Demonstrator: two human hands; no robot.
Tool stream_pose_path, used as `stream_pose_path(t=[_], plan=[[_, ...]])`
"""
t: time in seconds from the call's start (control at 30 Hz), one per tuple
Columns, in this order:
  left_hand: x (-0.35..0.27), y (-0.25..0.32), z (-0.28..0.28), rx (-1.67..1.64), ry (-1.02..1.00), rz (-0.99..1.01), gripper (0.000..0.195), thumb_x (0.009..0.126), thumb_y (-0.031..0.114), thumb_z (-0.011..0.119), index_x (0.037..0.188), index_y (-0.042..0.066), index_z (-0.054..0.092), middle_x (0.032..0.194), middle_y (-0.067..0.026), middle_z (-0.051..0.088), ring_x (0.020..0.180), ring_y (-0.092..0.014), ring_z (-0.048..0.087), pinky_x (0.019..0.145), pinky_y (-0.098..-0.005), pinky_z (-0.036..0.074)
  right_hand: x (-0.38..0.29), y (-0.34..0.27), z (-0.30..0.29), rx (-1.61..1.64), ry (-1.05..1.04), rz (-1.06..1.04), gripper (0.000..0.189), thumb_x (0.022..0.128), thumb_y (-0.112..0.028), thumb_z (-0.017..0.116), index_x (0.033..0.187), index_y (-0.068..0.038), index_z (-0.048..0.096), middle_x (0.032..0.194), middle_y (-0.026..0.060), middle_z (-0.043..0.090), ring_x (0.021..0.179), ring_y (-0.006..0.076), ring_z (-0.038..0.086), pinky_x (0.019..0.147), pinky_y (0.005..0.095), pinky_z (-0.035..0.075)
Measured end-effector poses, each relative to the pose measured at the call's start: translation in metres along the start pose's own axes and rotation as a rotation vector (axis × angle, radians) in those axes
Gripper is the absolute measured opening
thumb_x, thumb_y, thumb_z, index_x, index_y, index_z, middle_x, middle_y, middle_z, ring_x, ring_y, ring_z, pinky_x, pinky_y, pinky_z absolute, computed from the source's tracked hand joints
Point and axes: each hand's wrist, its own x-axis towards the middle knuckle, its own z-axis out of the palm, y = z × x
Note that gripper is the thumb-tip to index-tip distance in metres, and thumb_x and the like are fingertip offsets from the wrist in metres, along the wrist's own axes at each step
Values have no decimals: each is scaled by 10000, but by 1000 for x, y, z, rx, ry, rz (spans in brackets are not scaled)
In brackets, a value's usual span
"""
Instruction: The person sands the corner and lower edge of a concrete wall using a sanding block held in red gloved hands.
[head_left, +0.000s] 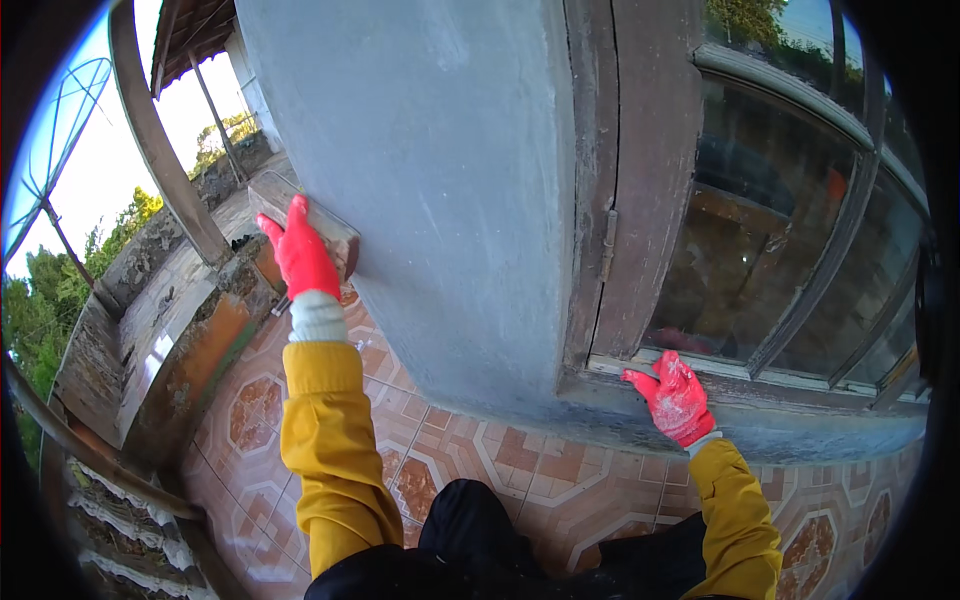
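My left hand (304, 255), in a red glove, is at a brown block-like ledge (330, 225) beside the left edge of the grey-painted wall (450, 195). Two of its fingers are spread over the ledge; whether the rest grip it is hidden. My right hand (679, 401) wears a red glove dusted with white. It is at the bottom rail of a weathered wooden window (637, 225), thumb and forefinger apart near a pale strip (607, 364) along the rail. Nothing shows between those fingers.
Patterned tiles (420, 480) cover the floor beneath my dark-clothed knee (472, 517). At the left are a low crumbling wall (187, 375), a post (161, 142) and a curved metal rail (105, 457). Glass panes (750, 217) fill the window. A satellite dish (56, 142) stands outside.
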Motion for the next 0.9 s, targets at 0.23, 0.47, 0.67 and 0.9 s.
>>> stream_pose_path(t=[0.23,0.47,0.67,0.9], plan=[[-180,53,70,244,-214,996,849,696,256,861,1460,214,494,1394,-289,436,1179,-461,541,956,-504,486,5,-4,-4,181,-39,256,459,904,-383,737,1117,-1,595,959,185,651,916,353,657,800,420,540],[-167,56,61,262,-271,1176,882,642,254,893,1438,211,513,1391,-321,418,1154,-479,543,928,-529,496,6,0,-1,155,19,226,541,861,-446,781,1022,16,551,900,194,641,858,375,647,776,442,532],[-13,18,7,143,-25,242,956,853,390,766,1615,165,233,1482,-300,365,1295,-412,469,1092,-470,406,1,-3,7,143,24,153,492,860,-400,788,1027,4,565,895,176,634,868,353,651,775,435,535],[-56,-17,16,106,23,269,933,872,376,745,1619,163,229,1480,-272,369,1303,-393,460,1139,-444,356,4,-1,0,88,-7,63,423,905,-343,744,1091,4,590,981,190,616,918,340,650,806,415,544]])
